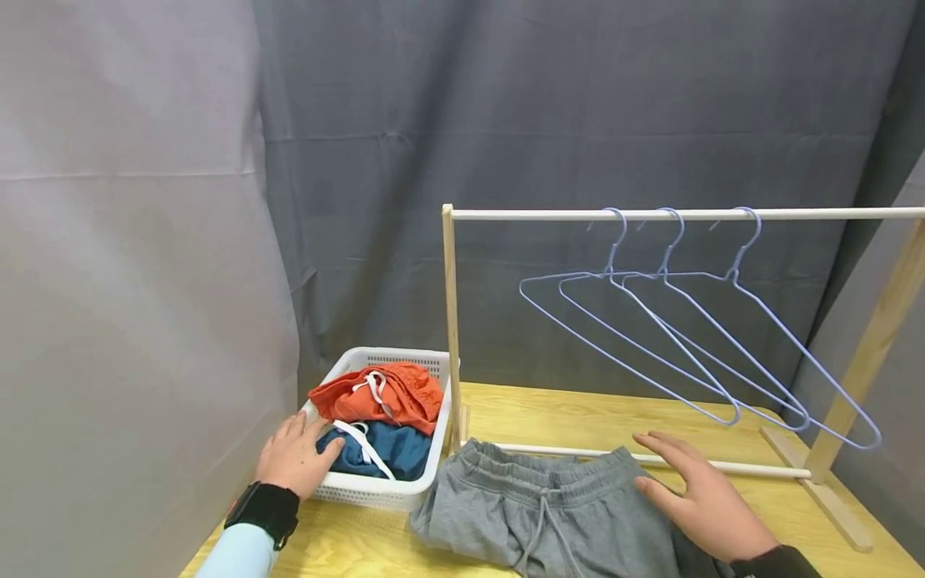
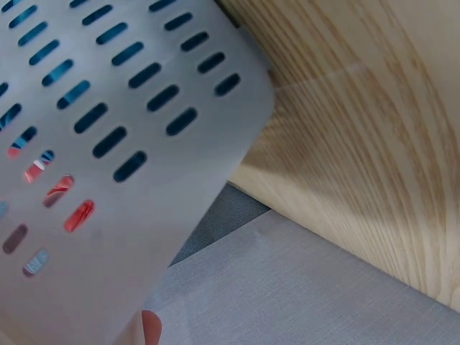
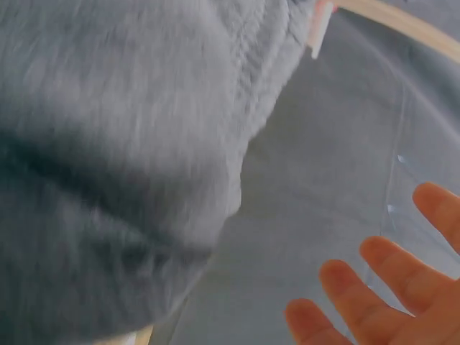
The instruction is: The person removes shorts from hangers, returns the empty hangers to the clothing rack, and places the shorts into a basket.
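At the left, my left hand [image 1: 295, 453] grips the front left corner of a white plastic basket [image 1: 361, 491], with the thumb over the rim. One fingertip shows beside the slotted basket wall in the left wrist view. Inside lie orange drawstring shorts [image 1: 412, 393] and a dark blue garment [image 1: 405, 449] with a white drawstring. Grey drawstring sweatpants or shorts [image 1: 499, 506] lie folded on the table, waistband away from me; their lower part is cut off by the frame. My right hand [image 1: 701, 502] hovers by their right side, fingers extended, holding nothing.
Behind the grey garment stands a wooden clothes rack [image 1: 450, 321] with a white top rail [image 1: 520, 215]. Three light purple hangers [image 1: 679, 337] hang from it. A low white bar [image 1: 759, 469] crosses between the rack's feet. Grey cloth walls [image 1: 376, 160] surround the wooden table [image 1: 578, 405].
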`<move>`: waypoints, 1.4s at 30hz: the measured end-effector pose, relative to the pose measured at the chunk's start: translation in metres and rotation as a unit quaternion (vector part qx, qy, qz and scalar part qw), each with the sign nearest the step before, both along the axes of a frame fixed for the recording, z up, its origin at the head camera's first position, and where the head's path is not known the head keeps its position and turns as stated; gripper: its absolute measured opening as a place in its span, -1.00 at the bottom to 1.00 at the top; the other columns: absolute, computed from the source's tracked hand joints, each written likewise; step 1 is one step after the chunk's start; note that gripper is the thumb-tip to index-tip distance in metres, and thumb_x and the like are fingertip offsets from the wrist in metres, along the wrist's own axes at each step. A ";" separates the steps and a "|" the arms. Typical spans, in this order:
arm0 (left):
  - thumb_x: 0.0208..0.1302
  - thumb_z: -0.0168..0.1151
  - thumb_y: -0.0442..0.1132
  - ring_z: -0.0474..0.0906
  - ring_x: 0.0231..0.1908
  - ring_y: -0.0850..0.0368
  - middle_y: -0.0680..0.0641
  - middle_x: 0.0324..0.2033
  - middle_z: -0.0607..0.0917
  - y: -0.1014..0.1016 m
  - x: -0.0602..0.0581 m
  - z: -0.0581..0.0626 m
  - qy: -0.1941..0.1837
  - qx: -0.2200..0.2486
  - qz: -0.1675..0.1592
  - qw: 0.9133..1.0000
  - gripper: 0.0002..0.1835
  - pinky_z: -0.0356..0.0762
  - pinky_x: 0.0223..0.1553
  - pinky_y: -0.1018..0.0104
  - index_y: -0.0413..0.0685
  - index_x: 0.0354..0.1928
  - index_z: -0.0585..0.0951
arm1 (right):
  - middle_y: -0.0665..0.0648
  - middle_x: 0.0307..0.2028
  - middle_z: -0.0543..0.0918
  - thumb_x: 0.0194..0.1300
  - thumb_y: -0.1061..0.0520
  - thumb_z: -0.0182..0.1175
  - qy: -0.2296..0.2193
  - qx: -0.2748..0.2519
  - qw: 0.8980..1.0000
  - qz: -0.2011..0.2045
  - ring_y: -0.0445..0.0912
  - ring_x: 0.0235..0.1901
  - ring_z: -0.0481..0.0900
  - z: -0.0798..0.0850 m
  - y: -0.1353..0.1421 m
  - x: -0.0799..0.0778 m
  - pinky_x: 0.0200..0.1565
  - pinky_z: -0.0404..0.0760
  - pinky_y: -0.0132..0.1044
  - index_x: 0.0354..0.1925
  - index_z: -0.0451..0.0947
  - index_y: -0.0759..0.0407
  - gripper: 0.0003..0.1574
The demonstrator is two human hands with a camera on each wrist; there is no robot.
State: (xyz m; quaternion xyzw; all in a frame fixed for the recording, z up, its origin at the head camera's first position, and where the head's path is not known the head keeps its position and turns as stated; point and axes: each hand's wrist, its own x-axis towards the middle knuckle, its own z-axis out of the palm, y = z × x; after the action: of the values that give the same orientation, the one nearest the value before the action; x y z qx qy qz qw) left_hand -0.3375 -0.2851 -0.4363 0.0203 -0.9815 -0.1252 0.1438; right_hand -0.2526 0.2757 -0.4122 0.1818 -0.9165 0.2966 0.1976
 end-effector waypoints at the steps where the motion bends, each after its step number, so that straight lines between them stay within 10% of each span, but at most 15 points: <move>1: 0.36 0.11 0.26 0.04 0.43 -0.45 -0.44 0.44 0.24 0.000 0.000 0.000 0.001 0.000 0.000 1.000 -0.27 -0.03 0.34 -0.45 -0.05 0.41 0.46 | 0.38 0.35 0.37 0.38 -0.07 0.32 0.002 0.002 1.000 0.006 0.39 0.27 0.35 -0.001 -0.004 -0.001 0.02 0.42 0.38 0.41 0.40 0.07 -0.28; 28: 0.37 0.12 0.25 0.04 0.44 -0.41 -0.41 0.43 0.26 -0.002 -0.003 -0.001 0.001 0.009 0.010 1.000 -0.28 0.00 0.35 -0.42 -0.07 0.40 0.47 | 0.35 0.39 0.35 0.11 -0.38 0.42 -0.168 0.119 0.979 0.016 0.43 0.25 0.38 -0.027 -0.088 -0.044 0.02 0.49 0.36 0.44 0.39 -0.08 0.02; 42: 0.37 0.12 0.22 0.05 0.45 -0.39 -0.40 0.44 0.26 0.000 -0.002 0.000 0.003 0.015 0.008 1.000 -0.29 -0.01 0.37 -0.41 -0.08 0.40 0.46 | 0.37 0.41 0.30 -0.26 -0.53 0.55 -0.266 0.194 0.944 0.018 0.48 0.31 0.29 -0.056 -0.105 -0.067 0.03 0.37 0.51 0.54 0.21 -0.10 0.47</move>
State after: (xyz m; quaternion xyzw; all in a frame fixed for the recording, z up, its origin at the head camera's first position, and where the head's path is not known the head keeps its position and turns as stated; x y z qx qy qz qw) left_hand -0.3395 -0.2853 -0.4364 0.0302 -0.9788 -0.1387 0.1477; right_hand -0.3196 0.1708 -0.4682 0.1474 -0.9720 0.1547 -0.0981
